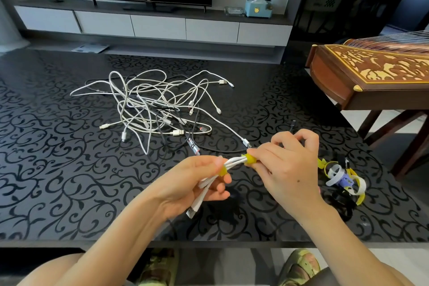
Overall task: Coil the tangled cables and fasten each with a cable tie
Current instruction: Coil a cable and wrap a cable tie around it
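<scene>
My left hand (199, 183) grips a coiled white cable (234, 162) held above the black patterned table (58, 169). A yellow cable tie (251, 159) is wrapped round the bundle, and my right hand (285, 165) pinches it at the bundle's right end. One end of the tie shows yellow by my left thumb. The cable's plug ends hang below my left palm. A tangle of white and dark cables (153, 104) lies on the table beyond my hands. A small pile of loose cable ties (341, 176), white, yellow, purple and black, sits to the right of my right hand.
A carved wooden zither (371, 69) on a stand rises past the table's right edge. Beyond the table stand a low white TV cabinet (157, 25) and a television. My knees and camouflage slippers show below the table's near edge.
</scene>
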`<action>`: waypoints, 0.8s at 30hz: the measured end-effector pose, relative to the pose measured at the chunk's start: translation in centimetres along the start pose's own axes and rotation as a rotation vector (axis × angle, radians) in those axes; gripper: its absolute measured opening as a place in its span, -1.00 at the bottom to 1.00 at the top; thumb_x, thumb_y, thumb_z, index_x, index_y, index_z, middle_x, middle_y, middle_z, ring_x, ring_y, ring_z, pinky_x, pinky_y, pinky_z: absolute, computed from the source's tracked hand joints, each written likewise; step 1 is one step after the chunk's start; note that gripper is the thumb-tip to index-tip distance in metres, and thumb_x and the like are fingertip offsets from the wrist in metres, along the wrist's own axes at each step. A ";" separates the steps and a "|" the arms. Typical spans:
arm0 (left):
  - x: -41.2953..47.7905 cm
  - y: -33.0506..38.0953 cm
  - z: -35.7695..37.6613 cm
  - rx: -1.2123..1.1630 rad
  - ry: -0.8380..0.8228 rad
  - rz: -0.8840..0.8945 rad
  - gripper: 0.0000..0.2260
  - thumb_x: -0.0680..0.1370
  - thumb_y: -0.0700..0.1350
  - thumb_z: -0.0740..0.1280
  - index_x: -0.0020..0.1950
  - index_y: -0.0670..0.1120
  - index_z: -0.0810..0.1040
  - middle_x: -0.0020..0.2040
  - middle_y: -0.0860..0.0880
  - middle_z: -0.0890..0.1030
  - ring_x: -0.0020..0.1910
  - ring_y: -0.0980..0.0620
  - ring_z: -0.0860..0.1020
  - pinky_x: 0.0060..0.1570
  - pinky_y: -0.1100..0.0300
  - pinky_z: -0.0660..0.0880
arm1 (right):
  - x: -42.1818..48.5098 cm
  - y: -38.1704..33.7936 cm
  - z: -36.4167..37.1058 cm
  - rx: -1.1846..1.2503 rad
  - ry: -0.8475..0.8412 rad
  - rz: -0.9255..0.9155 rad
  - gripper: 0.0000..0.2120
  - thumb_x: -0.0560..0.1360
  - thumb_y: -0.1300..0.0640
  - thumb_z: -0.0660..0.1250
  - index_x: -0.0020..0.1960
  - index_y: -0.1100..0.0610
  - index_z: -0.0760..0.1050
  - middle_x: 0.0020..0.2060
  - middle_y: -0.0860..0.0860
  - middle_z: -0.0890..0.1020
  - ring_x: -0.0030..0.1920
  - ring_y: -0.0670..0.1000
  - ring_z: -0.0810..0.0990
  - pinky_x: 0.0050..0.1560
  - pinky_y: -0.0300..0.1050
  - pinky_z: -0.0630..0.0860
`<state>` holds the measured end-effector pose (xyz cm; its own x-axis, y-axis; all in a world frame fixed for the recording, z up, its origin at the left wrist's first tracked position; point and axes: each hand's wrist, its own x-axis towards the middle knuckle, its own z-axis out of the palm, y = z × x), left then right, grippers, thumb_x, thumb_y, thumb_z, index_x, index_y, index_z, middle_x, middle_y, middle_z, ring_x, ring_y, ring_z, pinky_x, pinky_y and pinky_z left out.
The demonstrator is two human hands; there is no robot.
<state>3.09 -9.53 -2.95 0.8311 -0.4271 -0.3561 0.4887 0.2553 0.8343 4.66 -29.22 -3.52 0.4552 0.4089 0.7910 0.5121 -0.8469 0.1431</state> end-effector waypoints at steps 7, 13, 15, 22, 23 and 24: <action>0.2 -0.1 -0.2 0.037 0.034 -0.012 -0.86 0.55 -0.34 0.20 -0.05 -0.32 0.56 -0.38 -0.09 0.48 -0.51 0.12 0.41 -0.37 0.26 0.53 | -0.1 -0.2 0.1 -0.005 0.008 -0.035 -0.93 0.46 0.14 0.39 -0.17 0.09 0.65 -0.35 -0.10 0.63 -0.20 0.01 0.50 0.02 -0.04 0.24; 1.8 -0.4 0.2 0.164 0.195 0.033 -0.84 0.56 -0.40 0.18 -0.13 -0.32 0.54 -0.45 -0.12 0.48 -0.60 0.12 0.36 -0.46 0.29 0.47 | -0.3 0.0 0.6 0.028 -0.077 -0.015 -0.92 0.42 0.13 0.36 -0.21 0.07 0.63 -0.33 -0.11 0.63 -0.21 0.02 0.57 0.07 -0.05 0.23; 1.9 0.4 0.4 0.124 0.115 -0.008 -0.83 0.58 -0.30 0.19 -0.02 -0.28 0.57 -0.32 -0.16 0.61 -0.50 0.06 0.51 -0.23 0.15 0.61 | -0.2 0.8 0.5 0.084 -0.107 0.032 -0.93 0.39 0.07 0.40 -0.21 0.04 0.65 -0.33 -0.14 0.64 -0.23 -0.01 0.57 0.05 -0.06 0.23; 4.6 2.3 -2.2 0.244 0.418 0.185 -0.76 0.60 0.11 0.14 0.10 0.07 0.53 0.04 0.07 0.68 -0.07 0.16 0.63 0.00 0.17 0.46 | 0.4 7.5 -1.0 -0.153 -0.216 0.644 -0.76 0.35 -0.09 0.49 -0.28 0.08 0.65 -0.47 -0.01 0.59 -0.33 0.10 0.55 -0.10 -0.04 0.20; 4.5 2.4 -2.5 0.176 0.401 0.210 -0.75 0.61 0.09 0.14 0.09 0.02 0.54 -0.01 0.04 0.69 -0.06 0.10 0.63 0.01 0.16 0.48 | 0.7 9.1 -0.9 -0.197 -0.308 0.762 -0.74 0.39 -0.11 0.46 -0.27 0.09 0.64 -0.47 0.00 0.58 -0.30 0.12 0.55 -0.05 -0.02 0.24; 3.9 2.6 -2.5 0.136 0.383 0.206 -0.74 0.61 0.07 0.14 0.07 -0.02 0.55 -0.07 0.03 0.70 -0.07 0.06 0.63 0.00 0.15 0.48 | 1.0 10.6 -0.4 -0.229 -0.411 0.873 -0.70 0.43 -0.14 0.42 -0.30 0.09 0.60 -0.48 0.01 0.54 -0.30 0.12 0.53 -0.01 -0.01 0.28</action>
<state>8.31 -8.38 -3.20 0.9581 -0.0213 -0.2858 0.2850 0.1741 0.9426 10.25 -37.96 -0.96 0.8454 -0.3401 0.4119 -0.2564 -0.9348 -0.2458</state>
